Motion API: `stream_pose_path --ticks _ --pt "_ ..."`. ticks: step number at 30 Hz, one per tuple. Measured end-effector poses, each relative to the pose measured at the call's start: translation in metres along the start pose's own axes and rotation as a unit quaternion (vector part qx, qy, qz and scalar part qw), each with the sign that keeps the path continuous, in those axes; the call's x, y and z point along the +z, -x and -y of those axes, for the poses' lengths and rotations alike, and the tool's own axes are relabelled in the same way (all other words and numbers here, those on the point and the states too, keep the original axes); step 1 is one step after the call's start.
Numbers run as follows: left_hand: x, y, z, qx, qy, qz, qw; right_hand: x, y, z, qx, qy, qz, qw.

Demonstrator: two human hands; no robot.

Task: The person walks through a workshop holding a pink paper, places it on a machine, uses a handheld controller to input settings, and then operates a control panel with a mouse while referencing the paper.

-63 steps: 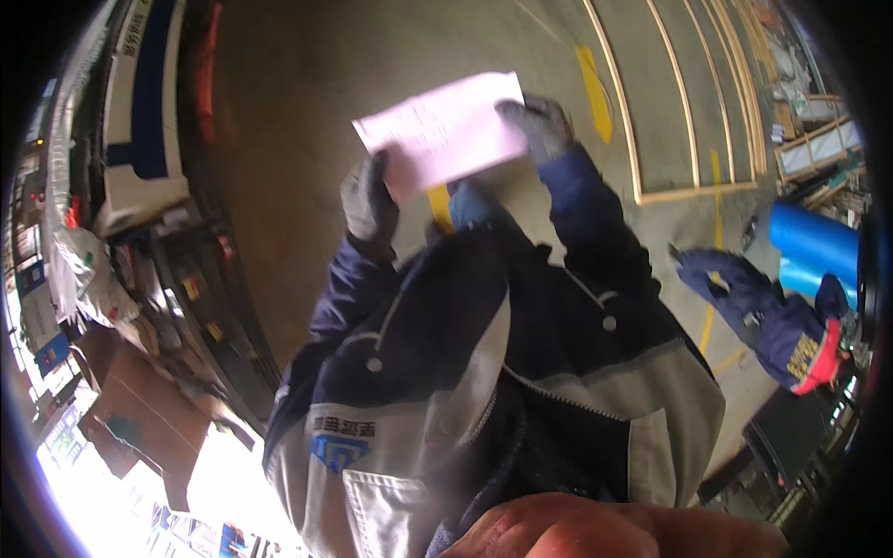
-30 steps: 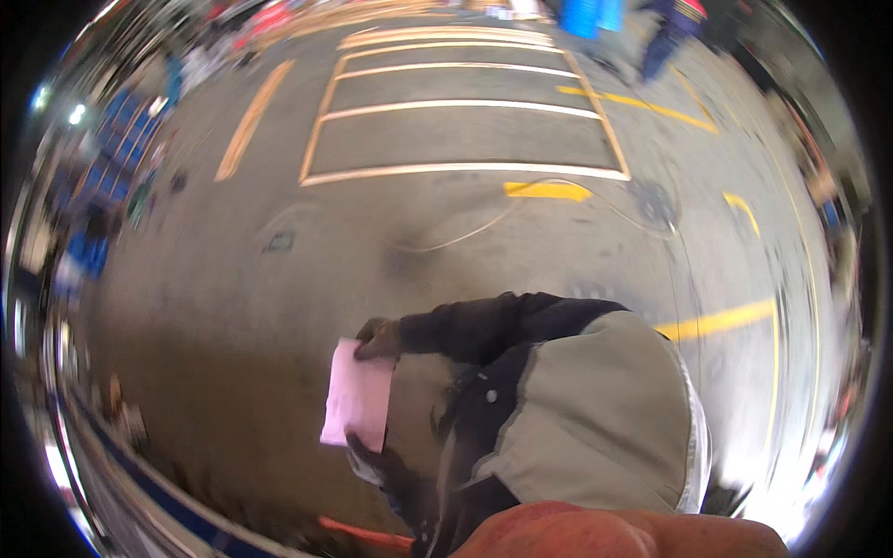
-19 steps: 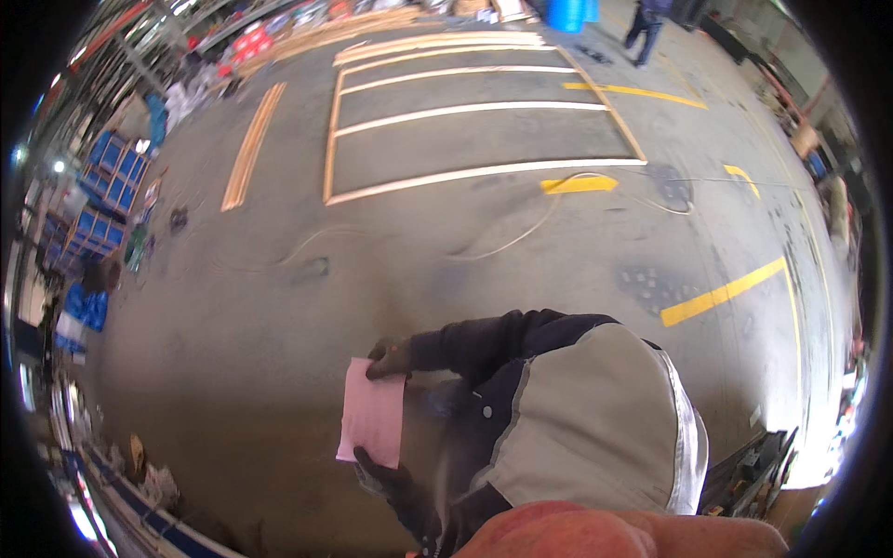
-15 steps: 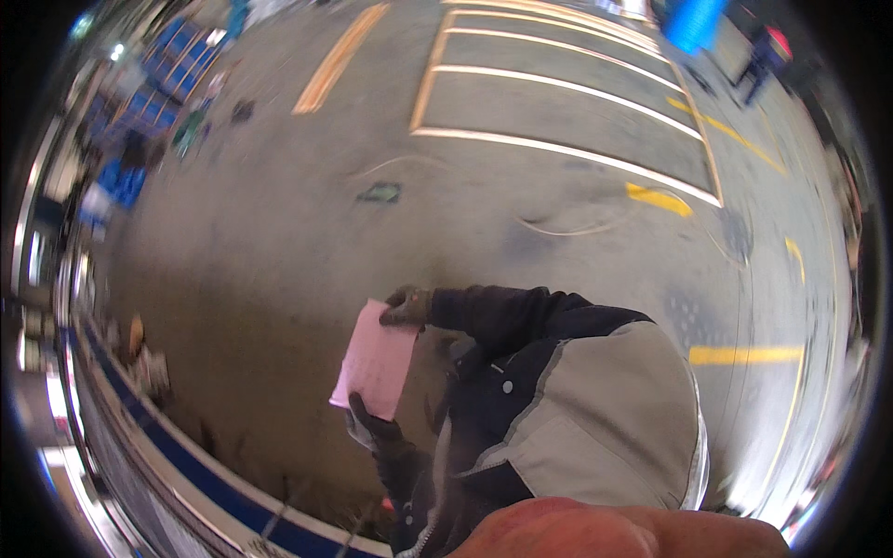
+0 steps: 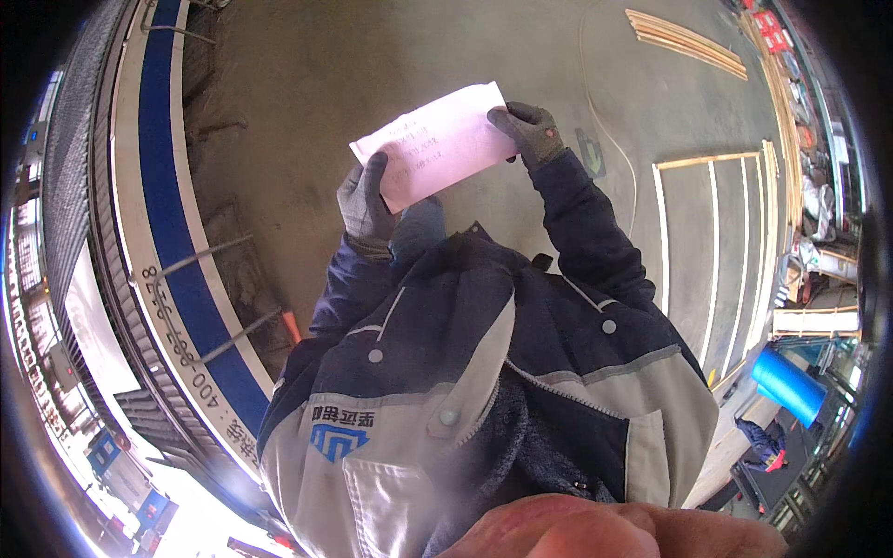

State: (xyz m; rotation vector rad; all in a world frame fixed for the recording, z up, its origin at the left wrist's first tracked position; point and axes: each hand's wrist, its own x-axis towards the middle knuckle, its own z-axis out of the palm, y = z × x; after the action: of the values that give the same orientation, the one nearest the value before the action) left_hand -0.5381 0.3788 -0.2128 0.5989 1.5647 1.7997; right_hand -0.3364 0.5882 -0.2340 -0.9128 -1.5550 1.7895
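A pale pink sheet of paper (image 5: 446, 153) with several lines of handwriting is held out in front of my chest, tilted with its right end farther away. My left hand (image 5: 366, 203), in a grey work glove, pinches its near left edge, the thumb lying on top. At the right end my gloved right hand (image 5: 530, 135) grips the edge, with its thumb over the paper and the other fingers partly hidden. Both arms are in dark sleeves.
On the left runs a long white board with a blue stripe (image 5: 172, 186), with metal rods sticking out. Wooden strips (image 5: 686, 45) and a slatted wooden frame (image 5: 714, 251) lie on the floor at right. Beyond are a blue roll (image 5: 789, 386) and another person (image 5: 763, 445).
My view has swung round to the left, so the wooden frame now appears at the right. Both hands still hold the paper, which now shows wider and flatter, with its writing visible.
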Motion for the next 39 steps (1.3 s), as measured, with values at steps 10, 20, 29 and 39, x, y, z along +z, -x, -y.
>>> stream_pose_path --ticks 10,20,29,39 --pt "0.035 0.143 -0.032 -0.054 0.103 0.055 0.992 -0.034 0.171 0.055 0.012 0.002 -0.058 0.998" --pt "0.060 0.310 -0.037 0.115 -0.159 0.066 0.978 -0.094 0.324 0.088 -0.028 -0.001 0.002 1.000" --pt "0.103 0.542 -0.028 -0.108 0.148 0.052 0.982 -0.146 0.548 0.052 0.010 -0.062 0.011 0.998" --pt "0.201 0.295 0.040 -0.139 0.089 0.138 0.977 -0.223 0.373 0.033 0.061 -0.012 -0.120 0.991"
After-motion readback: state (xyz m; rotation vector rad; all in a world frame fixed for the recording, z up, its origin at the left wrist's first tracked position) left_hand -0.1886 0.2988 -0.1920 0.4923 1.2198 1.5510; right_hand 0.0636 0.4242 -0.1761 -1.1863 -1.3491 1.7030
